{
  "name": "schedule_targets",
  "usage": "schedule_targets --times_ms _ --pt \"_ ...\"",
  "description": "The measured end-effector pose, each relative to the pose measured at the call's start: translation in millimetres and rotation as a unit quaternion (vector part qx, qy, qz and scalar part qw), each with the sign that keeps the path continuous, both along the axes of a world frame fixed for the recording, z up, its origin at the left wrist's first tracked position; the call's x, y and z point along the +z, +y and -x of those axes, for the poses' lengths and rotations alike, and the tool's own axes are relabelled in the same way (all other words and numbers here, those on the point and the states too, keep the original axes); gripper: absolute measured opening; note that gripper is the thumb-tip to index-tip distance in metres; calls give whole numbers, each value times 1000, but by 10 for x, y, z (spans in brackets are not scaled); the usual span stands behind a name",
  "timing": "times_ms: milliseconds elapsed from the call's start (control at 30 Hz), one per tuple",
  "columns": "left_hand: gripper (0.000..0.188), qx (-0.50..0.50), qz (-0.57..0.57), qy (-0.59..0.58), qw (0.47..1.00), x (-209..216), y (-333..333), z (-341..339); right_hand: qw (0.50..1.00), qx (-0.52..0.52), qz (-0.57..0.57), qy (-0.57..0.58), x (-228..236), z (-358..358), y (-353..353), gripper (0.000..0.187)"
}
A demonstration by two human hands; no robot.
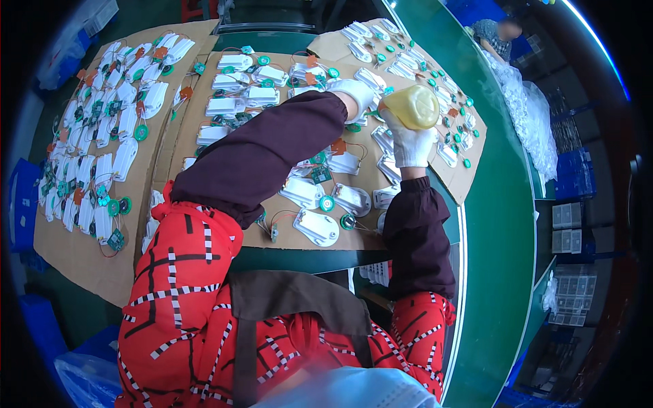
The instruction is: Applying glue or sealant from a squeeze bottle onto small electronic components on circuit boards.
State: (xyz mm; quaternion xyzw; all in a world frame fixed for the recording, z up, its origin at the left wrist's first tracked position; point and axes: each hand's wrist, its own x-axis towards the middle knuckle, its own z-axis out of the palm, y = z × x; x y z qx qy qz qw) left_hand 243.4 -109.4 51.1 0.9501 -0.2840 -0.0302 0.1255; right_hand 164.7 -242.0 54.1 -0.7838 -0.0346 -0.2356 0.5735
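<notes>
My right hand (411, 144), in a white glove, is closed around a translucent yellowish bottle (423, 109). The bottle is tilted, its round base facing up, and its other end is hidden. Just left of it, my left hand (354, 94), also gloved, reaches over the white plastic housings (317, 227) on the middle cardboard sheet (272, 236). Its fingers are partly hidden, so what they touch cannot be made out. Around both hands lie more housings with green round parts (326, 203), small circuit boards (321, 175), orange pieces and thin wires.
To the left, another cardboard sheet (95, 268) carries many similar housings. More cover a sheet (457, 178) at the far right. Beyond it runs a green work surface (488, 285) with clear plastic bags (520, 109). Another person (495, 39) is at the far right.
</notes>
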Motion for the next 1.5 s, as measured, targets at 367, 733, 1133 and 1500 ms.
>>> schedule_targets --times_ms 367,733,1133,1500 --pt "29 -8 -43 -1 999 87 1 70 998 18 -61 -26 -31 109 -91 43" --pt "27 14 -34 -6 999 -13 -27 17 998 -17 -51 -14 20 94 -123 35" --pt "24 -14 -59 -39 997 -69 16 4 987 -80 -112 -79 180 106 -247 34" --pt "30 23 -103 -92 990 80 10 127 946 -58 -232 -218 607 859 -848 38"
